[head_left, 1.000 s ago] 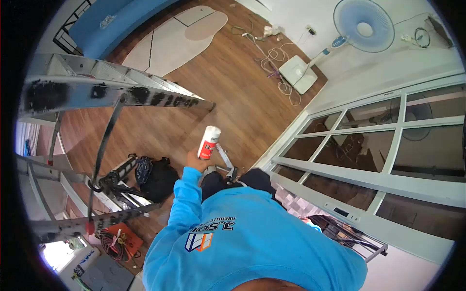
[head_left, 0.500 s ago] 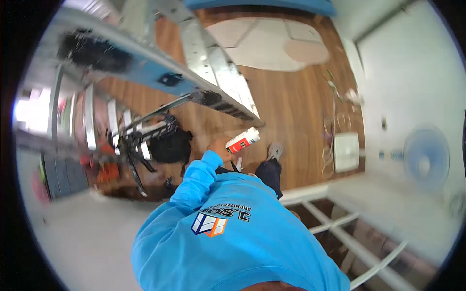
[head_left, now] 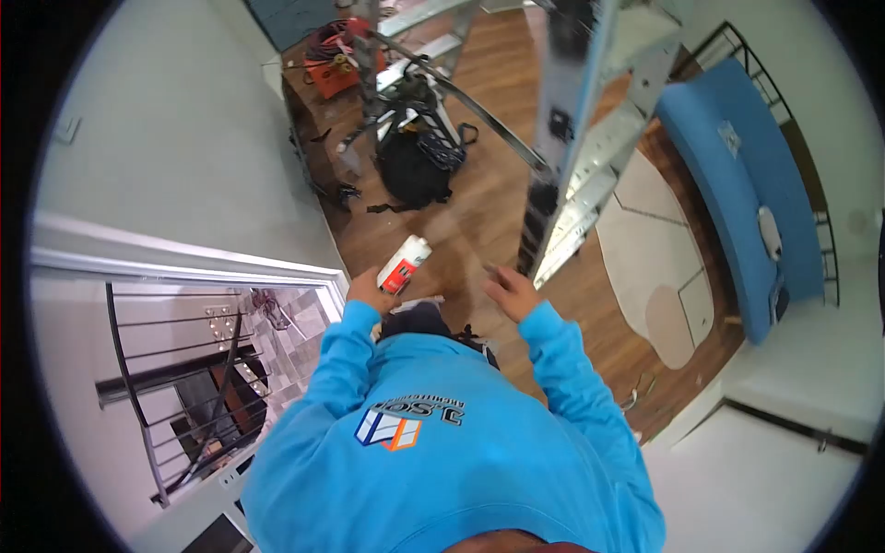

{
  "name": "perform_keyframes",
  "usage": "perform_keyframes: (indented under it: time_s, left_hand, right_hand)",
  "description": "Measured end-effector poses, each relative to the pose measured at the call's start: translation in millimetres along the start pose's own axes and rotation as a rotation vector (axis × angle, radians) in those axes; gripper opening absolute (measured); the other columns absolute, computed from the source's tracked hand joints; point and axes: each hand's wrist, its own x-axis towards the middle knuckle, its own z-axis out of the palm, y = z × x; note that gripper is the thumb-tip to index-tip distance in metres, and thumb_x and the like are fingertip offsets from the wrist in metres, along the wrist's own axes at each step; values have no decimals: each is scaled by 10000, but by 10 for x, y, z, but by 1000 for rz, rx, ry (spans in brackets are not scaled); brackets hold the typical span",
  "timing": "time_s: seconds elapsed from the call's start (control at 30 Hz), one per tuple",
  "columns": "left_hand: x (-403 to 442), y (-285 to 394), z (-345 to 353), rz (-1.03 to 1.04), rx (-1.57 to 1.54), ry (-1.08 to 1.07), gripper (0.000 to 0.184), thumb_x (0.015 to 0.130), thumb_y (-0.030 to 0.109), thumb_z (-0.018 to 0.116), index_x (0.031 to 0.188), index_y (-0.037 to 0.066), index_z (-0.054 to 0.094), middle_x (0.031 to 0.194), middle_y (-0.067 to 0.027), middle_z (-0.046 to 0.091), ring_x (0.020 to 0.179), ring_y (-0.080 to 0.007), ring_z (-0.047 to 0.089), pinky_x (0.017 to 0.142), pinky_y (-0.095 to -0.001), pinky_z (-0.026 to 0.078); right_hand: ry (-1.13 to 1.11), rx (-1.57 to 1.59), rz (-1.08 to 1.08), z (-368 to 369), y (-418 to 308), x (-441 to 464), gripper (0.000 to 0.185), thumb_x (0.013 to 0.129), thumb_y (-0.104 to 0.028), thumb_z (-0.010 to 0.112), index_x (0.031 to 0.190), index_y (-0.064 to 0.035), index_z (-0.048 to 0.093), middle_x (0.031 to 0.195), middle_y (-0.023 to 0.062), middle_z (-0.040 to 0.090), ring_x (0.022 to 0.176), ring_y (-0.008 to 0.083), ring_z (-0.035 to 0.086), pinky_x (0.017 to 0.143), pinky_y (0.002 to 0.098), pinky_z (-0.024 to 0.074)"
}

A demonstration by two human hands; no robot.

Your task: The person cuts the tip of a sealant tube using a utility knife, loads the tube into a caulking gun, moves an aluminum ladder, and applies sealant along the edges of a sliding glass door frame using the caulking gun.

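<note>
The white tube [head_left: 404,264] with the red label is gripped in the left hand [head_left: 367,291], whose fingers are wrapped around its lower end. The tube is tilted, its far end pointed up and to the right in the view, away from the body, and is held clear of the wooden floor [head_left: 475,217] seen beyond it. The right hand [head_left: 513,293] is held out on the other side of the body, well apart from the tube, with its fingers partly curled; whether anything small is pinched at the fingertips cannot be told.

Both arms are covered by the sleeves of a bright blue sweatshirt [head_left: 470,479], on whose chest a logo is printed. Dark trousers [head_left: 415,320] are partly seen just below the tube.

Beyond the right hand, the view is crossed by a metal stepladder [head_left: 560,120] marked with dark patches. A black bag [head_left: 413,170] is seen on the floor beyond the tube, and farther off an orange case [head_left: 334,81] is partly covered by coiled cable. On the right, a pale rug [head_left: 645,240] is laid in front of a blue sofa [head_left: 728,175]. On the left, a black railing is seen past a white frame [head_left: 184,249].
</note>
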Motion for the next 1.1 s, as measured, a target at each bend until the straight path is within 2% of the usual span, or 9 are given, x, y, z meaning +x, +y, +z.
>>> perform_keyframes:
  time_s: [0.17, 0.27, 0.37, 0.47, 0.5, 0.53, 0.77, 0.9, 1.1]
  left_hand:
    - [-524, -604, -187, -226, -256, 160, 519, 485, 261, 843, 916, 65, 631, 869, -170, 666, 865, -340, 637, 774, -398, 500]
    - [-622, -1010, -123, -280, -327, 257, 469, 467, 197, 842, 850, 25, 633, 814, -179, 662, 765, -343, 641, 708, -404, 507]
    - [-628, -1326, -155, -354, -417, 256, 473, 472, 190, 845, 866, 24, 643, 824, -155, 671, 752, -297, 649, 723, -381, 511]
    - [-585, -1501, -238, -371, -450, 270, 481, 472, 191, 849, 873, 21, 645, 830, -140, 675, 750, -277, 651, 723, -371, 514]
    - [-579, -1527, -275, -371, -458, 270, 481, 472, 191, 849, 873, 21, 645, 830, -140, 675, 750, -277, 651, 723, -371, 514]
    - [-550, -1533, -326, -370, -457, 277, 482, 474, 179, 850, 877, 16, 642, 831, -141, 675, 751, -273, 651, 721, -368, 513]
    - [-619, -1472, -288, -384, -524, 347, 479, 487, 133, 848, 896, 10, 634, 824, -149, 676, 741, -254, 651, 707, -355, 512]
    - [-828, -1384, -60, -390, -481, 339, 477, 487, 152, 858, 889, 13, 641, 826, -133, 677, 737, -240, 650, 702, -353, 512]
    - [-1121, -1234, 545, -427, -790, 534, 449, 561, 206, 860, 891, 7, 631, 801, -104, 662, 697, -195, 629, 657, -336, 508]
  right_hand:
    - [-3, 722, 410, 899, -1550, 1654, 979, 766, -258, 738, 1445, -105, 49, 861, 69, 594, 659, 168, 567, 501, 331, 474]
    - [285, 587, 452, 1257, -2121, 2389, 999, 667, -376, 808, 1369, -163, 130, 995, 111, 542, 692, 214, 588, 500, 357, 481]
    - [812, 319, 612, 1533, -1863, 3222, 977, 688, -323, 785, 1358, -14, 145, 1153, 205, 544, 757, 294, 639, 560, 482, 522]
    - [833, 429, 737, 1551, -1747, 3471, 796, 729, -238, 722, 1333, -23, 250, 1193, 220, 518, 765, 295, 644, 552, 462, 528]
    - [843, 472, 626, 1567, -1898, 3320, 768, 755, -216, 647, 1364, -13, 225, 1246, 241, 480, 952, 336, 567, 750, 432, 475]
    - [845, 511, 511, 1571, -1951, 3272, 743, 780, -193, 571, 1394, -3, 199, 1299, 262, 442, 1139, 377, 490, 949, 403, 422]
    - [529, 1130, 86, 1401, -637, 3688, 565, 798, -211, 559, 1286, 31, 405, 1142, 222, 575, 973, 332, 561, 850, 384, 422]
    - [542, 584, 194, 1451, -2140, 2493, 340, 830, -357, 581, 1004, -81, 485, 541, 77, 445, 390, 187, 430, 336, 304, 345]
    - [103, 588, 239, 925, -1920, 1490, 350, 842, -406, 624, 940, -76, 558, 595, 18, 476, 402, 120, 420, 337, 269, 321]
